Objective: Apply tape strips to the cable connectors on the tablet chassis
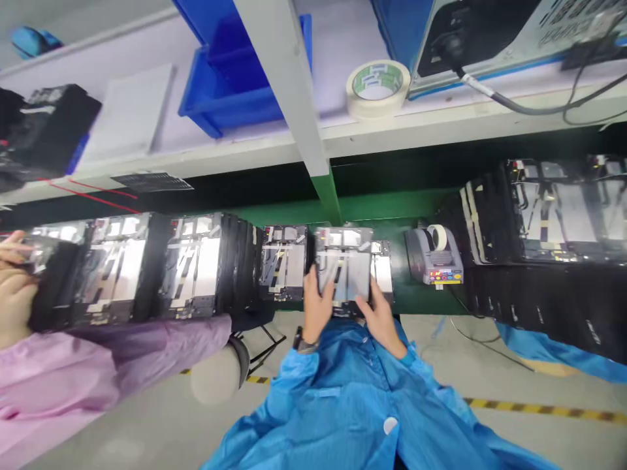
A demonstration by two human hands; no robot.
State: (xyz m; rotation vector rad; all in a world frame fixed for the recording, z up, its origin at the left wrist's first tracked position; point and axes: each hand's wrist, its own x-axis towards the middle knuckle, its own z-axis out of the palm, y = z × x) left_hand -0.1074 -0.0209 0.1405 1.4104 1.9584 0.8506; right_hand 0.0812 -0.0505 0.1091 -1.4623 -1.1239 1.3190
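Note:
An open tablet housing (344, 261), with battery-like silver panels and dark strips showing, is between my two hands near the bench edge. My left hand (317, 301) grips its left side, thumb over the near left part. My right hand (381, 318) closes on its lower right edge. Under its right side, another tablet housing (383, 267) partly shows. Just left of my left hand lies a stack of similar housings (283, 264). To the right stands a grey tape dispenser (435, 254) holding a roll of pale tape.
Several stacks of housings (193, 261) line the bench on the left, where a co-worker's hand (14, 294) touches one. More dark stacks (553, 209) stand at right. A white post (289, 72) rises ahead. The shelf holds a blue bin (230, 98) and a tape roll (377, 88).

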